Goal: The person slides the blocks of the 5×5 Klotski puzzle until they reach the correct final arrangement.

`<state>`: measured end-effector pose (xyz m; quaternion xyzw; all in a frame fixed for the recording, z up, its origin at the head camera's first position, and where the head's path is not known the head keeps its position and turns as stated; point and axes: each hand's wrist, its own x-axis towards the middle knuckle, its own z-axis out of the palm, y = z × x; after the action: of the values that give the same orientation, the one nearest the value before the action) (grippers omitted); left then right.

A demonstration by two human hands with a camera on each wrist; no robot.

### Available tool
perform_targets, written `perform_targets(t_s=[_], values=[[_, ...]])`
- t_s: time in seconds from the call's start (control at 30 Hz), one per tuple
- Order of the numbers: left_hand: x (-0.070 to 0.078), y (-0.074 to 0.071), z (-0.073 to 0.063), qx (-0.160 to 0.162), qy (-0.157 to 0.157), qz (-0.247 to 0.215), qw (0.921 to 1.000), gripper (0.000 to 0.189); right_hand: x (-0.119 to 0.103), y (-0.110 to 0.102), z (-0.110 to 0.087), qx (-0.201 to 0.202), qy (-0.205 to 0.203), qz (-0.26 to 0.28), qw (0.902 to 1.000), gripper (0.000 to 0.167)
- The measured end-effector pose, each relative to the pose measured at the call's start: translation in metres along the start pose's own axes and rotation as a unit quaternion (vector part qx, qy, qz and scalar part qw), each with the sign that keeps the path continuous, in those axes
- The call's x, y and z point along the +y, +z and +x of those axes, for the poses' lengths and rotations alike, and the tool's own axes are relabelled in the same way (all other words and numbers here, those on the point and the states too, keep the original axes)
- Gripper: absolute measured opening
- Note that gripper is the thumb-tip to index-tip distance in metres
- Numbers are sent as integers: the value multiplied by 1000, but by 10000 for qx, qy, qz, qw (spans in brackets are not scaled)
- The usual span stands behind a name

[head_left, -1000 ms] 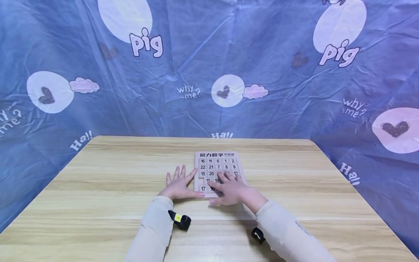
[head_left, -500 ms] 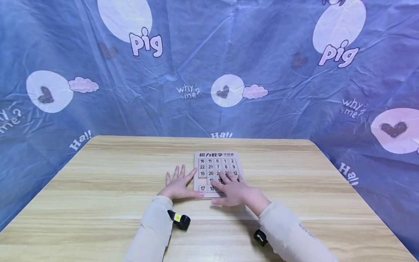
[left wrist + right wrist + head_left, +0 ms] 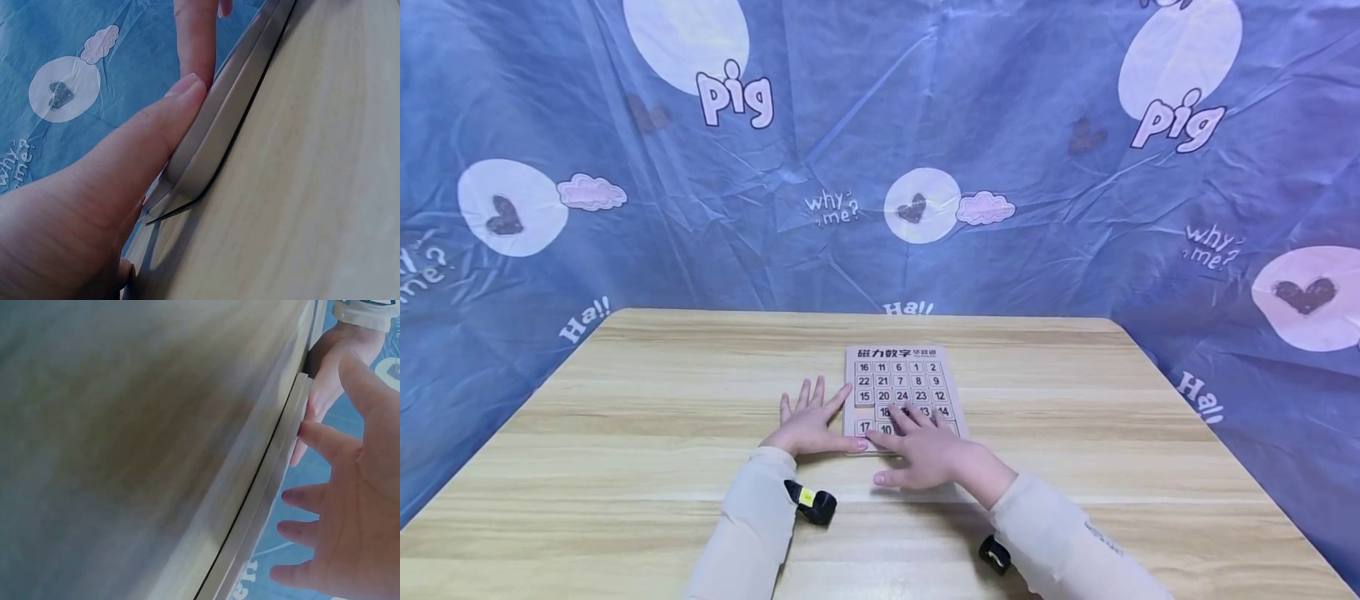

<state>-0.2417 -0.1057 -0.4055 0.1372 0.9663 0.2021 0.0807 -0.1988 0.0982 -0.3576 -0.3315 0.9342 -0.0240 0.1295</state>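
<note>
Right hand (image 3: 928,457) moved nearer, partly hiding bottom tiles (image 3: 886,429).

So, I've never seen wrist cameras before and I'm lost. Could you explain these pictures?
There's no machine, just a person's left hand and right hand, both bare. The wide view comes from the head, looking forward and down at a wooden table, where a board of number tiles lies. The two close, slanted views come from the wrists, one each. The left hand touches the board's left side; the right hand spreads its fingers over the lower tiles. Nothing looks gripped.
</note>
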Motion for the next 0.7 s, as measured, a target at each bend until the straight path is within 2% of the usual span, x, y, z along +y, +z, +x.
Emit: perform_targets(t_s=[0.27, 0.53, 0.7], values=[[0, -1, 0, -33, -26, -51, 10000, 100, 5, 2, 10, 156, 141, 7, 9998, 63], [0, -1, 0, -22, -5, -88, 10000, 101, 10, 2, 17, 132, 349, -3, 9993, 64], [0, 0, 0, -11, -17, -106, 9999, 100, 11, 1, 17, 133, 302, -10, 9995, 67]])
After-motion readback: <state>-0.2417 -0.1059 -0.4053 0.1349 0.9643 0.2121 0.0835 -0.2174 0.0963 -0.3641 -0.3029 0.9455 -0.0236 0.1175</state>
